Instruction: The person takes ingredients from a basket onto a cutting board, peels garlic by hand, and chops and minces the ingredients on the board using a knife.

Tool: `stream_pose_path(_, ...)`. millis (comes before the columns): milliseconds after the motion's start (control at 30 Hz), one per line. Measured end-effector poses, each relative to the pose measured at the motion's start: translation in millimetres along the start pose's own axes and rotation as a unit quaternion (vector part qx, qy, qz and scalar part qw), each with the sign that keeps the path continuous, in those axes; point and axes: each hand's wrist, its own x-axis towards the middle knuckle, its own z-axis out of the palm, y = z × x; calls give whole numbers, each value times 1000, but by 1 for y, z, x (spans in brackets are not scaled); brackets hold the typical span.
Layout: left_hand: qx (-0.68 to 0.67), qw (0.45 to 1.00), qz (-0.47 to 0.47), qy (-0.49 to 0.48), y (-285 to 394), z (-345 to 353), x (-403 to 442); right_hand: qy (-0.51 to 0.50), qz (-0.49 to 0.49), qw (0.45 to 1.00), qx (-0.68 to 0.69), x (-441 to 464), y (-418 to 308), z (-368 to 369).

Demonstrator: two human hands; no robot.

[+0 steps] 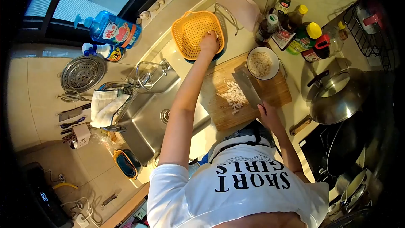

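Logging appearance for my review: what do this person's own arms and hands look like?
The left hand and right hand are ungloved and the forearms bare, with no watch visible. The short sleeves are white, part of a T-shirt with bold black lettering.

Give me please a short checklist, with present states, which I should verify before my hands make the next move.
1. Knife held by its handle: ok, in the right hand.
2. Left hand away from the blade: ok, it is at the yellow basket.
3. Bowl upright: ok, with food inside.
4. Cutting board free of chopped pieces: not ok, a pile lies beside the blade.
5. Cutting board secured against slipping: cannot tell.
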Motion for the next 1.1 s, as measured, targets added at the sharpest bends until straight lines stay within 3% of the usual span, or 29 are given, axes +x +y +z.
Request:
stream_pose_path(133,4,1000,4,12,-8,1,1,-33,-40,998,35,-4,-11,-5)
stream_pose_path(200,-115,991,-13,72,-12,-5,2,-127,-68,990,-5,-4,-16,-4)
stream_pose_path(233,-116,991,-16,68,-15,-11,1,-130,-66,989,-4,-5,-17,-1)
stream_pose_path(300,-290,955,-23,58,-20,-26,-2,-195,-138,971,-17,-3,-17,6)
stream_pose_path(333,-290,955,-25,60,-22,-30,-7,-197,-140,970,-17,-2,-17,9)
stream_pose_path(400,-454,882,15,125,-27,-33,-28,-256,-117,956,-77,0,-18,14)
stream_pose_path(467,-459,882,-2,103,-33,-34,-56,-253,-106,960,-56,5,-6,21)
stream_pose_path(533,-598,799,-56,29,-33,-32,-94,-251,-95,963,-35,10,-2,20)
stream_pose_path(600,-629,770,-101,39,-18,-33,-139,-189,-64,979,-35,15,-8,12)
stream_pose_path(633,-620,777,-110,10,-21,-23,-153,-199,-26,980,-3,19,-12,7)
stream_pose_path(733,-606,782,-139,-38,-34,42,-192,-143,-44,988,-44,20,-5,10)
stream_pose_path(867,-585,790,-132,-126,-26,69,-244,-130,-34,990,-32,14,-5,17)
stream_pose_path(967,-607,780,-118,-94,-23,99,-268,-93,-55,994,-17,5,4,25)
stream_pose_path(1100,-550,831,-80,-15,-13,100,-279,-87,-60,994,2,-5,-4,24)
